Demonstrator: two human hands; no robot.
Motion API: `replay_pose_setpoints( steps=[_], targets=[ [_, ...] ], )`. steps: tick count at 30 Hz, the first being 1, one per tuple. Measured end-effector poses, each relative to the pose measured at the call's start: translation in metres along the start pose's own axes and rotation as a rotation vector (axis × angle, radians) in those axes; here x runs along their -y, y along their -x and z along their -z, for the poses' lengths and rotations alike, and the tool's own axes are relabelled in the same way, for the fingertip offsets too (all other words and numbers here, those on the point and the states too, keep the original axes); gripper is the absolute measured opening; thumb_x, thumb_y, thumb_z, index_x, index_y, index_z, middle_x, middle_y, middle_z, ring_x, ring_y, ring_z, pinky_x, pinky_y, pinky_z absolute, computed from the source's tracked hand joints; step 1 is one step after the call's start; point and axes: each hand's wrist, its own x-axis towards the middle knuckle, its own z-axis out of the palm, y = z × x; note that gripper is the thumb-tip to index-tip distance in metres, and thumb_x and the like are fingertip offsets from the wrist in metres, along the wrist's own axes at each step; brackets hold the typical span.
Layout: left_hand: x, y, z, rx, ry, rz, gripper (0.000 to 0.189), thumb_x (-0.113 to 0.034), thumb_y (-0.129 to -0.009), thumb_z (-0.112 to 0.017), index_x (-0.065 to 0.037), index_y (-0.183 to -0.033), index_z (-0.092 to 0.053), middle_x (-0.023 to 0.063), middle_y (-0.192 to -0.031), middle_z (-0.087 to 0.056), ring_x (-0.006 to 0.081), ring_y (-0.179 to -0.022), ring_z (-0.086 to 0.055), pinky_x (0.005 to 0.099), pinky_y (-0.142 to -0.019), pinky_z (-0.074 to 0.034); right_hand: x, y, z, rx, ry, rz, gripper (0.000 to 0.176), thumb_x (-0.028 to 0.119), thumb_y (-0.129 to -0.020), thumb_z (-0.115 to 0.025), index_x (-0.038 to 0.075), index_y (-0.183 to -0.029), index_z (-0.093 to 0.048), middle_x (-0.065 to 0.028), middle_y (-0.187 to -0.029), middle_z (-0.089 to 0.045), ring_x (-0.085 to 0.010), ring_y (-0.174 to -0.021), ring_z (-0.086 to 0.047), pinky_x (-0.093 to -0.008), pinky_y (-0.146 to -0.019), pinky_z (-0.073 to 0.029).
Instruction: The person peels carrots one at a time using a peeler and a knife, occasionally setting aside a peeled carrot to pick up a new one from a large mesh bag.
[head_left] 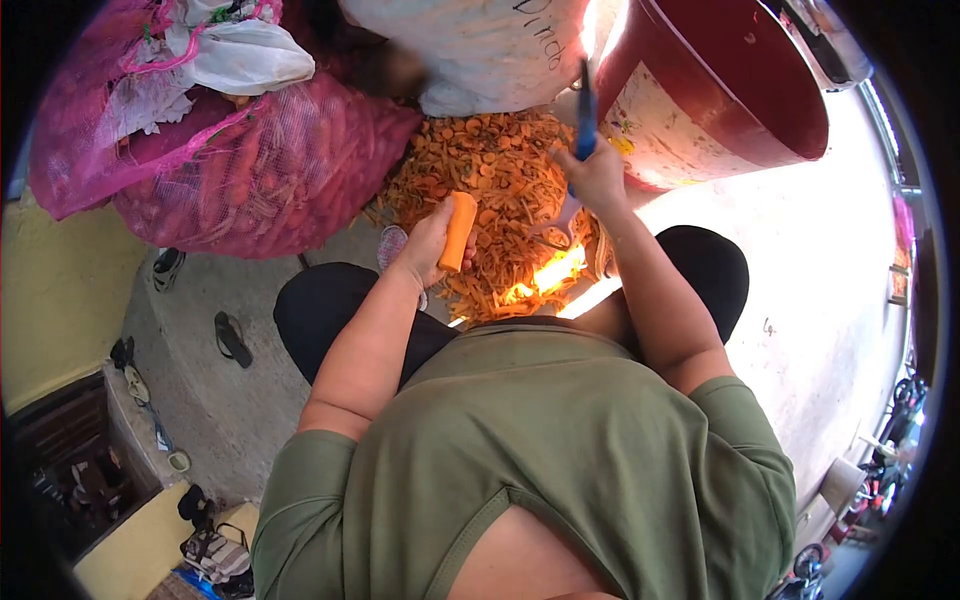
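Note:
A peeled orange carrot piece (458, 232) is upright in my left hand (427, 240), its fingers wrapped round it. My right hand (598, 175) grips a blue-handled tool (586, 130); a knife-like blade points up from the fist and a peeler-like head hangs below it. The two hands are apart, and the tool does not touch the carrot. Beneath and between them lies a heap of orange peelings and round carrot slices (490, 170) on the ground.
Pink mesh sacks of carrots (250, 170) stand at the upper left. A white sack (480, 50) is behind the heap, and a large red tub (720, 100) at the upper right. A dark sandal (232, 338) lies on the floor at left.

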Motion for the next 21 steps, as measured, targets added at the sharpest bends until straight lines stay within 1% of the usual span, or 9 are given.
replay_pose_setpoints(
  steps=[3,6,8,10,11,14,17,20,21],
  targets=[
    [0.002,-0.002,-0.002,0.063,0.117,0.041,0.045,-0.049,-0.086,-0.034,-0.009,-0.099,-0.049,0.0041,-0.071,-0.049,0.0138,-0.058,-0.048,0.0234,-0.046,-0.039,0.037,0.007,0.011,-0.043,-0.474,-0.163,0.022,0.008,-0.069,-0.068,0.007,-0.068,-0.046,0.0011,-0.055,-0.046,-0.0073,-0.048,-0.043,-0.0221,-0.043,-0.035],
    [0.005,0.003,-0.015,-0.018,0.17,0.118,0.045,-0.05,-0.085,-0.034,-0.01,-0.1,-0.049,0.0036,-0.072,-0.048,0.0136,-0.056,-0.046,0.0228,-0.045,-0.038,0.041,0.015,-0.003,0.003,-0.73,-0.223,0.023,0.008,-0.067,-0.069,0.007,-0.067,-0.046,-0.0004,-0.055,-0.046,-0.0084,-0.045,-0.041,-0.0218,-0.042,-0.032],
    [0.008,0.004,-0.021,-0.13,0.084,0.147,0.046,-0.051,-0.085,-0.033,-0.011,-0.101,-0.049,0.0032,-0.073,-0.047,0.0131,-0.055,-0.044,0.0226,-0.045,-0.038,0.027,0.006,-0.014,-0.034,-0.664,-0.255,0.02,0.005,-0.067,-0.067,0.006,-0.068,-0.046,-0.002,-0.056,-0.047,-0.01,-0.046,-0.043,-0.0234,-0.042,-0.033],
    [0.01,0.009,-0.026,0.019,0.096,0.18,0.046,-0.051,-0.085,-0.033,-0.011,-0.102,-0.049,0.0031,-0.074,-0.046,0.0126,-0.055,-0.043,0.022,-0.045,-0.037,0.02,-0.005,-0.014,-0.133,-0.631,-0.224,0.021,0.006,-0.067,-0.067,0.002,-0.069,-0.047,-0.0051,-0.058,-0.05,-0.0124,-0.047,-0.047,-0.0266,-0.042,-0.037],
    [0.01,0.011,-0.026,0.092,0.102,0.196,0.046,-0.05,-0.085,-0.033,-0.011,-0.102,-0.049,0.0031,-0.074,-0.046,0.0123,-0.055,-0.043,0.0217,-0.045,-0.037,0.008,-0.015,-0.015,-0.164,-0.716,-0.265,0.021,0.007,-0.067,-0.066,0.001,-0.071,-0.047,-0.005,-0.058,-0.05,-0.0128,-0.048,-0.048,-0.0273,-0.044,-0.038],
    [0.008,0.011,-0.025,0.069,0.048,0.168,0.045,-0.049,-0.086,-0.033,-0.01,-0.103,-0.048,0.0035,-0.073,-0.046,0.0114,-0.054,-0.043,0.0207,-0.043,-0.037,0.0,-0.022,-0.022,-0.234,-0.709,-0.146,0.02,0.007,-0.067,-0.066,0.001,-0.072,-0.048,-0.0048,-0.06,-0.051,-0.0125,-0.049,-0.047,-0.0272,-0.045,-0.038],
    [0.006,0.019,-0.021,0.156,0.067,0.175,0.046,-0.049,-0.086,-0.033,-0.009,-0.103,-0.048,0.0037,-0.073,-0.046,0.0109,-0.054,-0.044,0.0195,-0.041,-0.036,0.006,-0.034,-0.002,-0.383,-0.548,-0.217,0.019,0.006,-0.066,-0.067,0.001,-0.072,-0.049,-0.004,-0.061,-0.05,-0.0124,-0.049,-0.047,-0.0265,-0.045,-0.037],
    [0.007,0.021,-0.02,0.099,0.075,0.194,0.047,-0.05,-0.085,-0.034,-0.009,-0.103,-0.047,0.0039,-0.073,-0.047,0.0108,-0.053,-0.044,0.0193,-0.041,-0.037,-0.008,-0.044,0.002,-0.247,-0.731,-0.169,0.019,0.006,-0.066,-0.066,0.001,-0.071,-0.049,-0.0038,-0.061,-0.05,-0.0129,-0.05,-0.046,-0.0268,-0.045,-0.037],
    [0.007,0.02,-0.021,0.081,0.073,0.184,0.046,-0.049,-0.085,-0.034,-0.009,-0.104,-0.047,0.004,-0.073,-0.047,0.0108,-0.053,-0.044,0.0192,-0.041,-0.037,0.009,-0.029,-0.006,-0.224,-0.793,-0.12,0.017,0.007,-0.067,-0.065,0.002,-0.069,-0.049,-0.0034,-0.058,-0.049,-0.013,-0.048,-0.046,-0.0278,-0.044,-0.036]
  ],
)
